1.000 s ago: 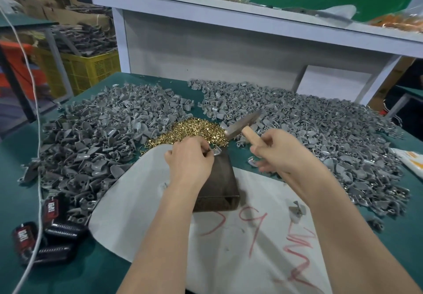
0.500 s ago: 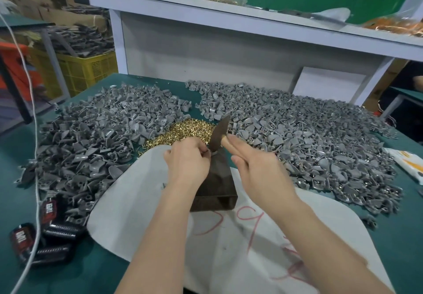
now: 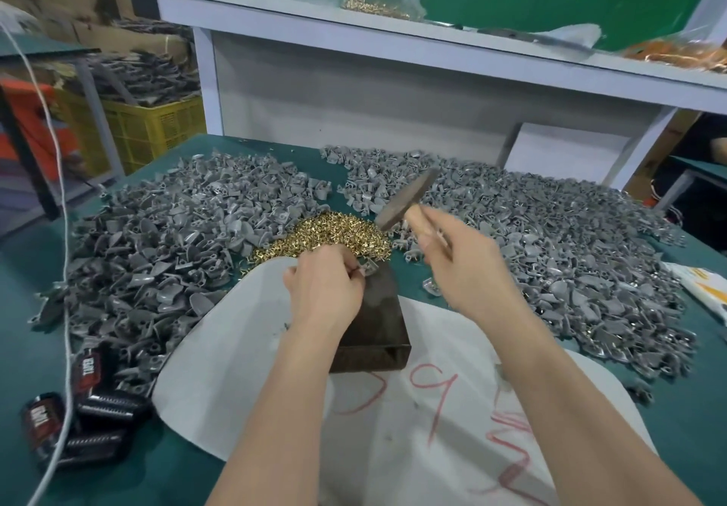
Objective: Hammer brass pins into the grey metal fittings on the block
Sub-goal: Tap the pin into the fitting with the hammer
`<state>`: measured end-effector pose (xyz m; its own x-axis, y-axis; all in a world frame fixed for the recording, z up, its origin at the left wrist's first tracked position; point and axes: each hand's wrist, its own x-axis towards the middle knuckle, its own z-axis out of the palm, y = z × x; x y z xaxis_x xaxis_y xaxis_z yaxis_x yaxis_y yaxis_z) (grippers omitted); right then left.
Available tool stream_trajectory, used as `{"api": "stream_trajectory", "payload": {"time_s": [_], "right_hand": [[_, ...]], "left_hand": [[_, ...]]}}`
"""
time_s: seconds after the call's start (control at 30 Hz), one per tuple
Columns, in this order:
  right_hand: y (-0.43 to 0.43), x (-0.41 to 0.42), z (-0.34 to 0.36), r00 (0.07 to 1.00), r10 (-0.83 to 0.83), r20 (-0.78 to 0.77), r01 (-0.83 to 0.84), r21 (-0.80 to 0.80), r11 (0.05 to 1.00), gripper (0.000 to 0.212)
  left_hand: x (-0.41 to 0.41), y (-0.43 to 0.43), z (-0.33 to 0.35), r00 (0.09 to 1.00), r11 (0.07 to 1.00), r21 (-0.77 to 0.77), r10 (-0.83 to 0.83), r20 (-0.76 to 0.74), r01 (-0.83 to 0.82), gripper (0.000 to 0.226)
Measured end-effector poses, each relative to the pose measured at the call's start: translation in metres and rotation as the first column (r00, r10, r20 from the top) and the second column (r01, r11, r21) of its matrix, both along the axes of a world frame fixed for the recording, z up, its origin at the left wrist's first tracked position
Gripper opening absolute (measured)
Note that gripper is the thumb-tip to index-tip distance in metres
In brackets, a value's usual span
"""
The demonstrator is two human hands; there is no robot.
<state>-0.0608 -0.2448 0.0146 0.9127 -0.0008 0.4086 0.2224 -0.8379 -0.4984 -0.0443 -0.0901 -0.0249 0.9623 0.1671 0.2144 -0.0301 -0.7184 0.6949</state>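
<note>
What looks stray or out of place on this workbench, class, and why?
One grey fitting lies alone on the green table right of the block, apart from the heaps. A few brass pins lie scattered beyond their pile's left edge. Nothing looks damaged.

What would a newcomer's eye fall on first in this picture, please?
Most striking are the heaps of grey fittings covering the green table, with a gold pile of brass pins between them. At the centre, the right hand holds a hammer raised over the dark block, where the left hand pinches one fitting at its far end.
</note>
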Motion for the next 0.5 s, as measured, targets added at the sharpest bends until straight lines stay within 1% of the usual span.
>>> {"api": "stream_trajectory", "payload": {"time_s": [0.03, 0.07, 0.1, 0.17, 0.2, 0.23, 0.3, 0.37, 0.43, 0.5], "right_hand": [[-0.002, 0.004, -0.002, 0.999, -0.031, -0.01, 0.032, 0.043, 0.999, 0.035], [-0.004, 0.008, -0.005, 0.996, -0.059, -0.066, 0.063, 0.051, 0.997, 0.033], [-0.006, 0.011, -0.01, 0.984, -0.081, -0.157, 0.088, 0.034, 0.996, 0.032], [-0.008, 0.018, -0.023, 0.935, -0.145, -0.322, 0.13, -0.068, 0.989, 0.035], [-0.009, 0.02, -0.03, 0.914, -0.184, -0.363, 0.152, -0.113, 0.982, 0.036], [-0.009, 0.022, -0.036, 0.899, -0.214, -0.383, 0.173, -0.137, 0.975, 0.034], [-0.007, 0.023, -0.045, 0.88, -0.237, -0.412, 0.2, -0.133, 0.971, 0.03], [-0.004, 0.024, -0.049, 0.879, -0.25, -0.406, 0.203, -0.155, 0.967, 0.036], [-0.001, 0.025, -0.051, 0.885, -0.295, -0.361, 0.208, -0.261, 0.943, 0.038], [0.0, 0.024, -0.05, 0.881, -0.353, -0.315, 0.222, -0.384, 0.896, 0.039]], "left_hand": [[-0.001, 0.0, -0.001, 1.0, 1.0, -0.008, 0.001, -0.003, -0.001, 0.01], [-0.001, 0.0, -0.001, 1.0, 1.0, -0.015, 0.005, -0.003, -0.005, 0.01], [-0.002, 0.001, -0.001, 1.0, 1.0, -0.019, 0.009, 0.0, -0.009, 0.011], [-0.001, 0.001, -0.001, 1.0, 1.0, -0.013, 0.012, -0.001, -0.012, 0.012], [-0.001, 0.001, -0.001, 1.0, 1.0, -0.008, 0.012, -0.001, -0.012, 0.011], [0.0, 0.001, -0.001, 1.0, 1.0, -0.008, 0.014, -0.001, -0.014, 0.011], [0.0, 0.0, 0.0, 1.0, 1.0, -0.012, 0.017, -0.004, -0.017, 0.009], [-0.001, -0.001, 0.001, 1.0, 1.0, -0.009, 0.008, -0.007, -0.008, 0.007], [-0.001, -0.001, 0.001, 1.0, 1.0, -0.029, -0.005, -0.004, 0.005, 0.005], [-0.002, -0.002, 0.002, 1.0, 0.999, -0.049, -0.018, -0.006, 0.018, 0.004]]}}
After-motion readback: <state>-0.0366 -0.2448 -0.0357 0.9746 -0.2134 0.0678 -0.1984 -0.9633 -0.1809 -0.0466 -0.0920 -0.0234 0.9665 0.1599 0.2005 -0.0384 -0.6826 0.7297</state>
